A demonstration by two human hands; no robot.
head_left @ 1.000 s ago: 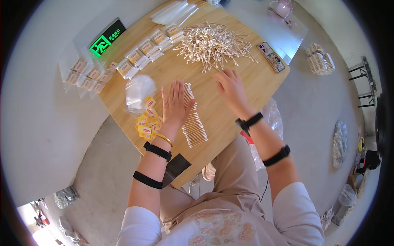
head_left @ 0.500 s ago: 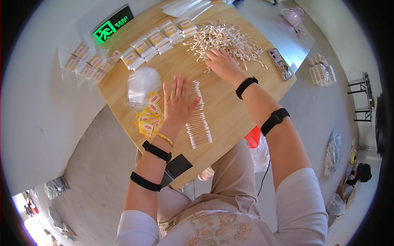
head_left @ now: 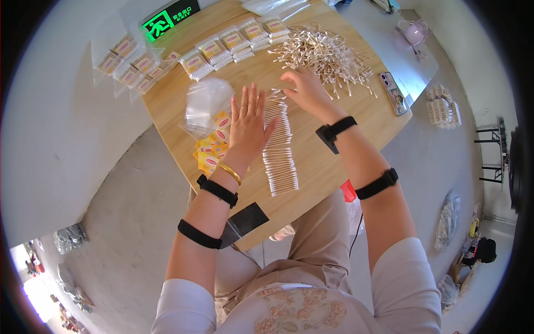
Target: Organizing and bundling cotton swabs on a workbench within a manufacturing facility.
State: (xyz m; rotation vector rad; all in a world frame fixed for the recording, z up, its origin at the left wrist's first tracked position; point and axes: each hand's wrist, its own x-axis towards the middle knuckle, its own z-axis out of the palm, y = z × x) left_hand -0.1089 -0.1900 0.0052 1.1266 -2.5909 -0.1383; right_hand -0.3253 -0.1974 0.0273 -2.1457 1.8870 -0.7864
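Cotton swabs lie side by side in a long row (head_left: pixel 281 161) down the middle of the table. My left hand (head_left: pixel 247 119) rests along the row's left side, fingers stretched out, its thumb reaching over some swabs. Just beyond the far end of the row are a few loose swabs (head_left: pixel 276 96) at odd angles. My right hand (head_left: pixel 307 94) hovers beside them, thumb and forefinger curved and apart, with nothing visible between them. Behind it spreads a big tangled heap of cotton swabs (head_left: pixel 322 53).
Left of my left hand are clear plastic bags (head_left: pixel 207 106) and yellow cards (head_left: pixel 208 161). Packed swab bundles (head_left: pixel 233 40) line the far left edge. A phone (head_left: pixel 392 93) lies at the right edge, a black flat piece (head_left: pixel 245 222) at the near edge of the wooden table (head_left: pixel 328 145).
My right hand has come away from the heap toward the row's far end, where loose swabs now lie. My left hand stays by the row. The whole view has shifted slightly.
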